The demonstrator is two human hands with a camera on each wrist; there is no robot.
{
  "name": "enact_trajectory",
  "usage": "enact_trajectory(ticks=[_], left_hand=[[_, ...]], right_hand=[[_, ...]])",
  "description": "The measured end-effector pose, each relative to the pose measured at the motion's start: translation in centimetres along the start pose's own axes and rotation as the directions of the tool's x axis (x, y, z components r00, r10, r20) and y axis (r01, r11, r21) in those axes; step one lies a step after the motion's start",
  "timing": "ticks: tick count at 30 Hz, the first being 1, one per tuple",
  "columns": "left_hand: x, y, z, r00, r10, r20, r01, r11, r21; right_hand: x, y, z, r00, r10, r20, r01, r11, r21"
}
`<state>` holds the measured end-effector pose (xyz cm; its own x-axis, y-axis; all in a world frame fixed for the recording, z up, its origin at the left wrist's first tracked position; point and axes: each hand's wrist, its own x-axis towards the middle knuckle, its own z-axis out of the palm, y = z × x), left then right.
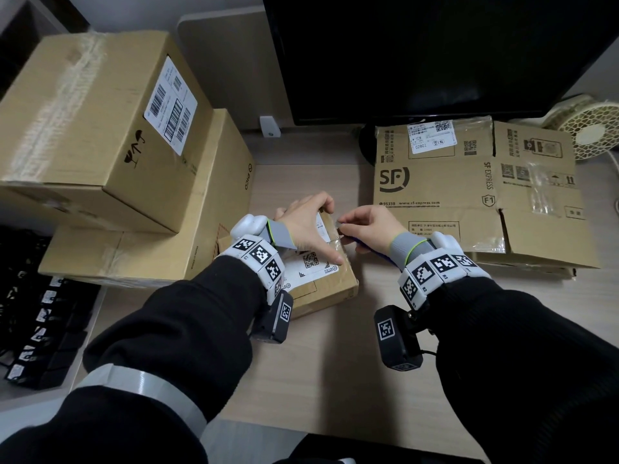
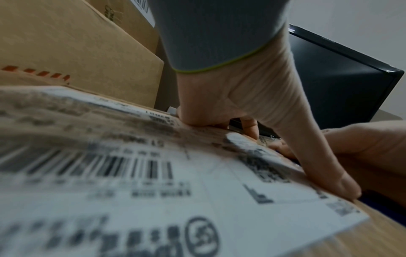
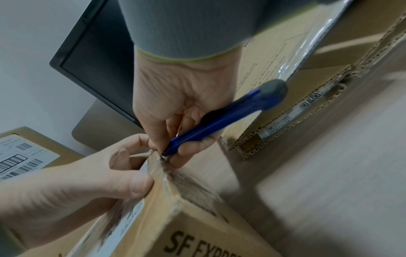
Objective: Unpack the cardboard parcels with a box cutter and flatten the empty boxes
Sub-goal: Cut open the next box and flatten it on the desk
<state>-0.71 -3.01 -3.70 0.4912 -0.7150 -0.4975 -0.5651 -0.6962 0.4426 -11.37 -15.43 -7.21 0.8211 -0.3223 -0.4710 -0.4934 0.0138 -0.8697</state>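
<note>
A small taped SF Express parcel [image 1: 330,289] with a white shipping label [image 2: 153,191] lies on the desk in front of me. My left hand [image 1: 303,226] grips its far end, fingers curled over the edge and thumb [image 3: 131,184] pressed against the taped corner. My right hand [image 1: 366,226] holds a blue box cutter [image 3: 219,120] like a pen. The cutter's tip meets the clear tape at the parcel's [image 3: 197,224] top far corner, right beside the left fingertips. The blade itself is hidden by the fingers.
Two big sealed boxes are stacked at the left, upper [image 1: 100,122] on lower [image 1: 207,202]. A flattened SF box [image 1: 469,192] lies at the right, a dark monitor [image 1: 418,55] behind, a white fan [image 1: 593,128] far right. A keyboard [image 1: 43,316] sits lower left. Bare desk [image 1: 335,380] lies near me.
</note>
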Motion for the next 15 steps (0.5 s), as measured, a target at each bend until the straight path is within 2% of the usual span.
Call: enact_trajectory(ticks=[7, 15], left_hand=[[0.0, 0.1, 0.0, 1.000, -0.020, 0.011, 0.020, 1.000, -0.001], [0.1, 0.1, 0.0, 0.999, -0.031, 0.027, 0.031, 1.000, -0.001]], right_hand=[[-0.2, 0.2, -0.3, 0.999, -0.002, 0.033, 0.003, 1.000, -0.028], [-1.1, 0.6, -0.3, 1.000, -0.010, 0.006, 0.011, 0.998, -0.068]])
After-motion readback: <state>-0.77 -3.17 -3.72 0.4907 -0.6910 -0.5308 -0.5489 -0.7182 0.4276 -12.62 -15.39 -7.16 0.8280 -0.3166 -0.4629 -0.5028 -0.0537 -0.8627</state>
